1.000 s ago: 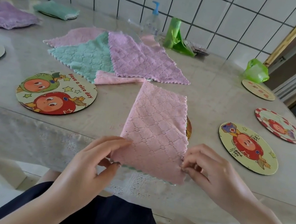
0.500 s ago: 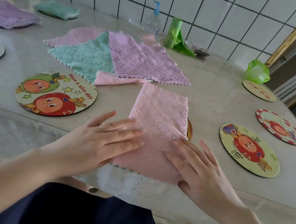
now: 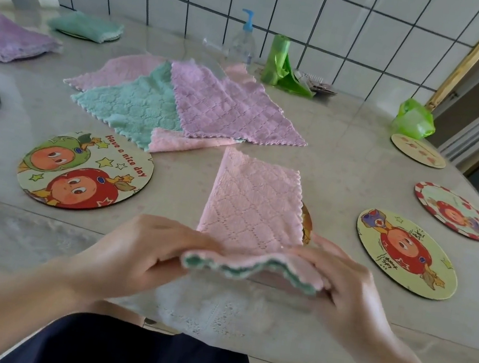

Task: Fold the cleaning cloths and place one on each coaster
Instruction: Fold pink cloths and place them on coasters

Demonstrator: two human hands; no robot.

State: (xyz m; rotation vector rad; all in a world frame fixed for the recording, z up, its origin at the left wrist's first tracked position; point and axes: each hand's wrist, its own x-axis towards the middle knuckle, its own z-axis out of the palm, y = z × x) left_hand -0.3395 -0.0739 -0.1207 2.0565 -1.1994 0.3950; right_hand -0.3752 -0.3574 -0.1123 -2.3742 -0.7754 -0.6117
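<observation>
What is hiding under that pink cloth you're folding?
A coaster lies under the pink cloth; only a brown sliver of its rim peeks out at the cloth's right edge. Its picture is covered. Both hands lift the near edge.

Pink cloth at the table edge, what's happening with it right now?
A person grips the near edge of the pink cloth with the left hand and right hand, lifting it as if to fold it over. The cloth lies over a partly hidden coaster. A pile of unfolded cloths waits behind. The "Have a nice day" coaster and the red-character coaster carry no cloth.
</observation>
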